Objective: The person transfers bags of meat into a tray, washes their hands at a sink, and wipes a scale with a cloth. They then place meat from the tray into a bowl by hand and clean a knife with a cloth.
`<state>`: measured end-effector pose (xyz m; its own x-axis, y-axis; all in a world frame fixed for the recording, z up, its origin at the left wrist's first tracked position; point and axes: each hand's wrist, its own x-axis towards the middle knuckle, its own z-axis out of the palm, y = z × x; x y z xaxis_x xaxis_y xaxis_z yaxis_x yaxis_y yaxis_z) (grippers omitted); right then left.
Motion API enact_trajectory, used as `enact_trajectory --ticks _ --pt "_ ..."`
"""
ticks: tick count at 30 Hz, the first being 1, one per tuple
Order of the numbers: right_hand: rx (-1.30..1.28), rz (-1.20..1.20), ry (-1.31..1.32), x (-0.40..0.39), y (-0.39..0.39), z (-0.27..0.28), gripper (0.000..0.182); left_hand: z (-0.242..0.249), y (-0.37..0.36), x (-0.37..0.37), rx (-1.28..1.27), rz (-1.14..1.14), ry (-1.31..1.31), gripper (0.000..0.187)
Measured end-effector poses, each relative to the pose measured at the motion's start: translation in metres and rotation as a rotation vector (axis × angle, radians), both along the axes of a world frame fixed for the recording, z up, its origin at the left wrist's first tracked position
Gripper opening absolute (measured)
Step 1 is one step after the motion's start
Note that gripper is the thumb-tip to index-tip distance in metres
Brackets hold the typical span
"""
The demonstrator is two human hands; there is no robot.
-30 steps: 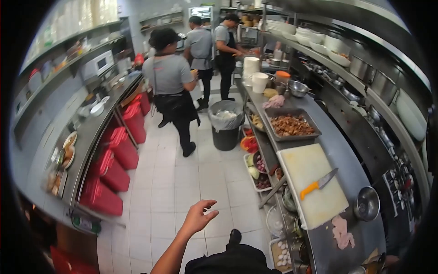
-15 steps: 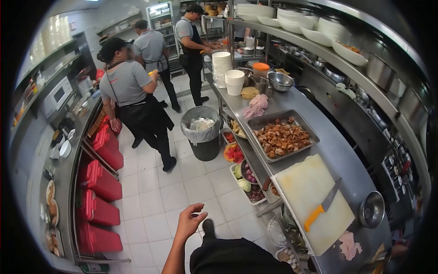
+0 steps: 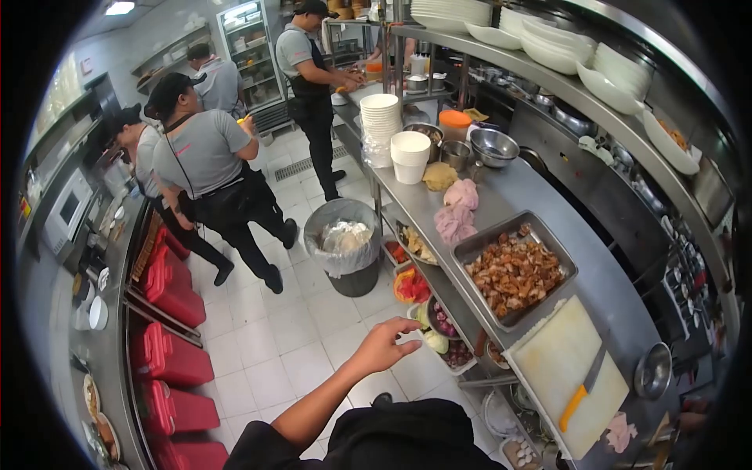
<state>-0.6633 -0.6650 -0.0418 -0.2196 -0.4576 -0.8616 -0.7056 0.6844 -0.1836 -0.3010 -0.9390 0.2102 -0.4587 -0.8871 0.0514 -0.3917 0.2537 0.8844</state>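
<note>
My left hand is held out over the floor, left of the steel counter, with nothing in it and its fingers apart and slightly curled. My right hand cannot be made out for certain; blurred skin shows at the lower right edge. On the counter, a metal tray holds chopped browned meat. Nearer to me lies a white cutting board, with an orange-handled knife resting on it. A metal bowl and a pink cloth are beside the board.
A lined trash bin stands on the tiled floor. Several people in grey shirts stand further back, one beside the left counter. Red containers sit under that counter. Stacked cups and bowls occupy the right counter.
My left hand has moved right and up, and more of its forearm shows. The view has shifted, and another person is now visible at the left counter.
</note>
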Motion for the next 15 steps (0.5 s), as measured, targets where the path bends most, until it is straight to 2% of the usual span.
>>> enact_trajectory --ticks 9,12,15 --pt "0.029 -0.038 -0.024 -0.009 -0.045 -0.018 0.025 0.007 -0.074 -0.036 -0.055 -0.070 0.056 0.033" --pt "0.052 -0.034 -0.044 -0.017 -0.058 -0.035 0.024 0.008 -0.092 -0.036 -0.102 -0.046 0.091 0.032" --pt "0.086 0.019 -0.077 -0.022 -0.063 -0.061 0.023 0.021 -0.111 -0.031 -0.040 0.052 0.063 0.029"
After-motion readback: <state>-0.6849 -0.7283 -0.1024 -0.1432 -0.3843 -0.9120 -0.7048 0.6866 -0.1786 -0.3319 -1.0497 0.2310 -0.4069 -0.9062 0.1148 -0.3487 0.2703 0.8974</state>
